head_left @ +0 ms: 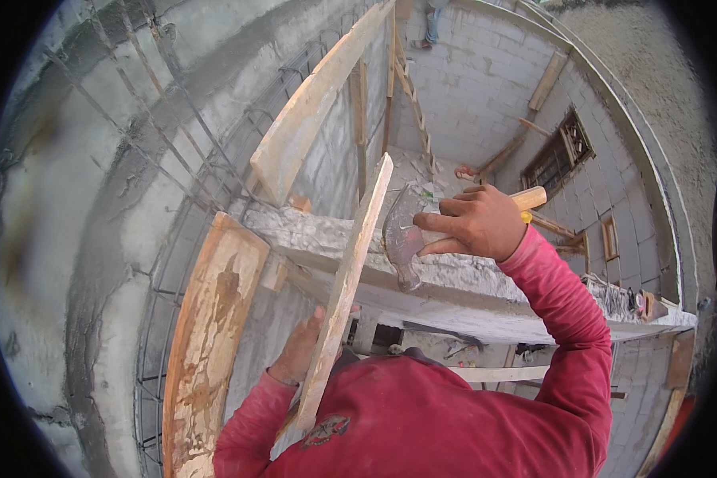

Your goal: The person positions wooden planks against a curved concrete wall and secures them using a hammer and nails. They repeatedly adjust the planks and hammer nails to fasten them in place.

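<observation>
My right hand [474, 223] is closed around a claw hammer [404, 239]. The hammer's worn metal head points left, and the end of its wooden handle sticks out past my hand on the right. Just left of the head stands a long, narrow wooden strip [346, 279], slanting up and away from me. My left hand [299, 350] grips this strip low down, with fingertips showing at its right edge and the palm partly hidden behind it. The hammer head and the strip appear close together, but I cannot tell whether they touch.
A concrete-smeared wall top [470, 283] crosses in front of me. Wide boards [215, 342] stand at left beside a rebar cage [155, 319] and upright rods [147, 92]. Beyond lies a deep block-walled room with a wooden ladder [414, 103]; another person's leg [432, 28] shows at top.
</observation>
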